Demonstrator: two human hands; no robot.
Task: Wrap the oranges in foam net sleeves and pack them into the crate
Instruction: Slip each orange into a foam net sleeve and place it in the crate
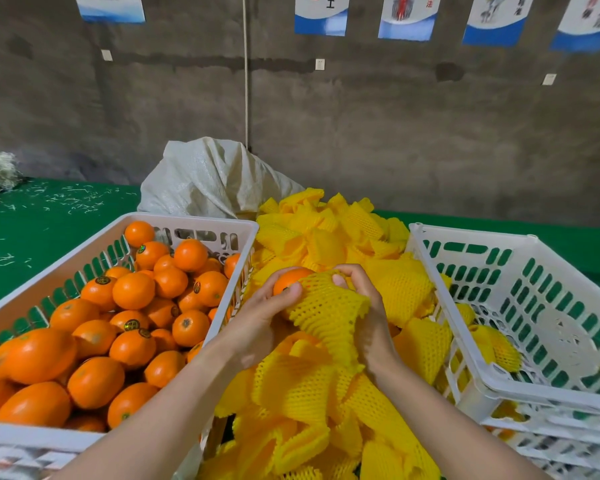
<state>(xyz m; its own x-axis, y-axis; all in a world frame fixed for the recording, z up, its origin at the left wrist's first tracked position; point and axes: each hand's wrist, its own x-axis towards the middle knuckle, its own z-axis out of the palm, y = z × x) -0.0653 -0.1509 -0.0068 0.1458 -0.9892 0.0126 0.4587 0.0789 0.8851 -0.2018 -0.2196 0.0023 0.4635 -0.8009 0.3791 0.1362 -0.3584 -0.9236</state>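
Observation:
My left hand (257, 317) grips an orange (289, 278) at the middle of the view. A yellow foam net sleeve (326, 306) covers part of that orange, and my right hand (364, 306) pinches the sleeve's far edge. Both hands are above a heap of loose yellow sleeves (326, 237). The white crate on the left (84, 251) is full of bare oranges (132, 289). The white crate on the right (440, 306) holds a few wrapped oranges (499, 344) near its left wall.
A white woven sack (215, 178) stands behind the sleeve heap, against a grey concrete wall. The crates sit on a green surface (32, 223) littered with pale scraps. A second white crate (568, 448) lies under the right one.

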